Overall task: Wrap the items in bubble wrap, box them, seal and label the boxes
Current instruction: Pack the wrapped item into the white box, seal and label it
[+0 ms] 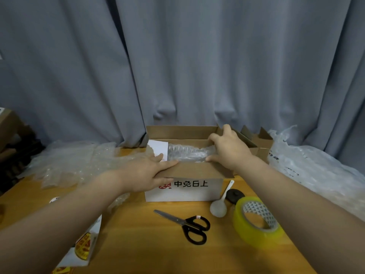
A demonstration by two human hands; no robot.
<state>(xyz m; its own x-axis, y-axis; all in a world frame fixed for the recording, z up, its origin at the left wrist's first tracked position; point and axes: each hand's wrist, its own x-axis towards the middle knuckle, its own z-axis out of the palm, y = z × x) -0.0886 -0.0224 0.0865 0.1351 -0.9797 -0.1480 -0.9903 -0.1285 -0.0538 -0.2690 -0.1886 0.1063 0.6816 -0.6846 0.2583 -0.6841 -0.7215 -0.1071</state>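
Centre frame: the left hand [147, 173] is pressing flat-fingered on the near flap of the cardboard box [194, 171], the right hand [230, 150] gripping its right flap beside bubble wrap [187, 153].

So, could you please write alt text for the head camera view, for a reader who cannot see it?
Two bare hands work at an open cardboard box holding a bubble-wrapped item: the left hand presses flat on the near flap, the right hand grips the right flap. Scissors, a tape roll and a white spoon sit on the wooden table.
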